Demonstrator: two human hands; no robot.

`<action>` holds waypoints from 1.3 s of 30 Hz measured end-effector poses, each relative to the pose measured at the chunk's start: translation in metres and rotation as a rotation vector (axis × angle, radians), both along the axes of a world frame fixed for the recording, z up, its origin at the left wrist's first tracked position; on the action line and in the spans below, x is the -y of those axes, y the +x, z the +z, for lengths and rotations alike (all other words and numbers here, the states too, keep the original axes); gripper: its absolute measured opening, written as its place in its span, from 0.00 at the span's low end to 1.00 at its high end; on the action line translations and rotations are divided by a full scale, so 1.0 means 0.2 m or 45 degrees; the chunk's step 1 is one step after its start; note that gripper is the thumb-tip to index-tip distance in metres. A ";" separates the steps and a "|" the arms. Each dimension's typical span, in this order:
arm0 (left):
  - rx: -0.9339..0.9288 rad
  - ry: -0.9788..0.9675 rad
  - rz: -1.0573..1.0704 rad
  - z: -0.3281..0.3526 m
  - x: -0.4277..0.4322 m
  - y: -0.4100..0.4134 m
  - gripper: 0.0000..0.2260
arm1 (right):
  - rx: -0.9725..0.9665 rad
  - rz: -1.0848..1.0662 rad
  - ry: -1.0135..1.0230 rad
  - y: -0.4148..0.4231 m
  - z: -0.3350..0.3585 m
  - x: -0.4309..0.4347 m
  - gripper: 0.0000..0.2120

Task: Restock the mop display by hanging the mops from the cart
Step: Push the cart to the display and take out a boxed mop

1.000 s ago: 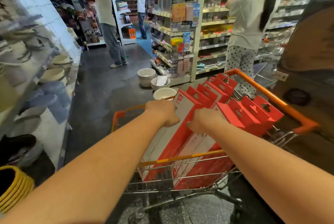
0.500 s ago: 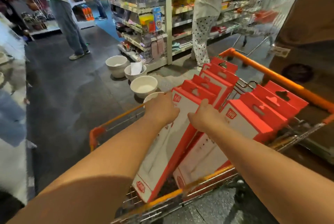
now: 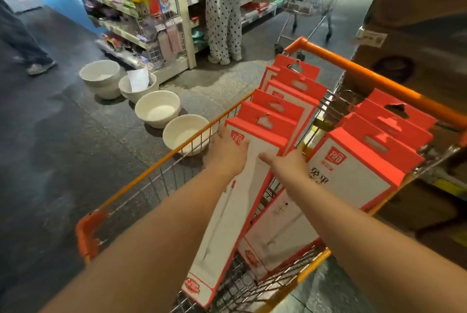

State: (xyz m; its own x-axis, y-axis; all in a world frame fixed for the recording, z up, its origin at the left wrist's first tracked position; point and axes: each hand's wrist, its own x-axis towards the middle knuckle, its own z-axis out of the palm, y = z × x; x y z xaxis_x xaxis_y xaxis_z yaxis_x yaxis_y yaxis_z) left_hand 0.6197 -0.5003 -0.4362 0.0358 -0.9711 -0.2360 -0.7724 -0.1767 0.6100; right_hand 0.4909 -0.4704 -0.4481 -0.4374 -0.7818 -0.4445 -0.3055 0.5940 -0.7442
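Red-and-white cardboard is filling the cart (image 3: 161,168). Long, flat mop boxes (image 3: 285,100) are standing on end in its wire basket and leaning back in two stacks, most likely because they are too tall to lie inside it. Each is smooth and slim with crisp edges, and its red header is punched with a hang slot (image 3: 264,120), evidently for a display hook.

The left hand (image 3: 228,152) is resting on the nearest box (image 3: 227,224). Its fingers (image 3: 223,133) are lying fairly straight across the upper face at the header's left corner, touching rather than clamping. The right hand (image 3: 286,165) is meeting the same box at its right edge with the thumb spread across the white face. Its fingers are reaching out of sight between this box and the stack just to their right (image 3: 358,168), so I cannot tell whether they are curling round anything. Judging by one hand at each edge, the person is squaring up to lift this front box clear of the others.

Just beyond the left fingertips the orange-coated rim is running past, and farther out from them round, matte white basins (image 3: 158,110) are sitting in a row on the dark speckled floor. The mop display itself is not showing.
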 end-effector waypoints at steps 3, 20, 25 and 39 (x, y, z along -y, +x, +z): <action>-0.254 0.006 0.083 -0.04 0.05 0.00 0.38 | 0.104 0.043 -0.009 0.01 -0.08 0.01 0.45; -0.956 -0.143 0.556 0.03 -0.18 0.32 0.18 | 0.472 -0.168 -0.351 0.34 0.02 -0.10 0.34; -0.999 -0.382 0.727 0.23 -0.37 0.48 0.17 | 0.506 0.077 -0.459 0.49 0.20 -0.15 0.42; -0.906 -1.011 1.089 0.91 -0.95 0.61 0.07 | 0.783 0.833 -0.829 0.69 0.97 -0.38 0.32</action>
